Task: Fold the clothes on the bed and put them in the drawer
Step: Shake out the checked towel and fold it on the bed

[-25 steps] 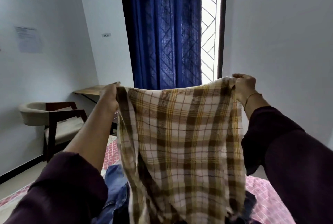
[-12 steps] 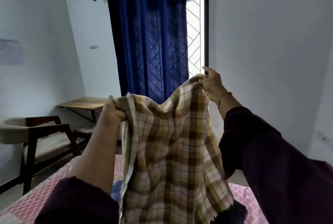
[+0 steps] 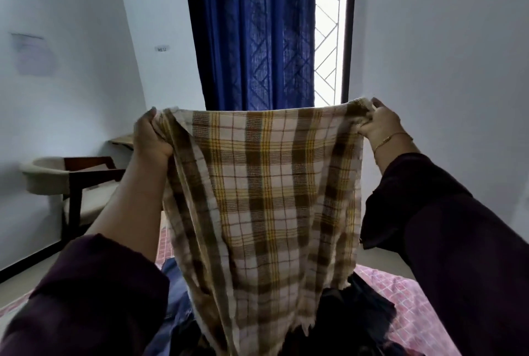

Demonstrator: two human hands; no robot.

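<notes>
Fingers of the left hand (image 3: pixel 150 138) and right hand (image 3: pixel 379 124) pinch the checked cloth's (image 3: pixel 266 192) top corners; it hangs between them.

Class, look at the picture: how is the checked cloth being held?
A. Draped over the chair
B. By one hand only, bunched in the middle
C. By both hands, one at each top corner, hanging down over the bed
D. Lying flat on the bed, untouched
C: the left hand and the right hand each grip a top corner of the checked cloth, which hangs spread above the bed.
</notes>
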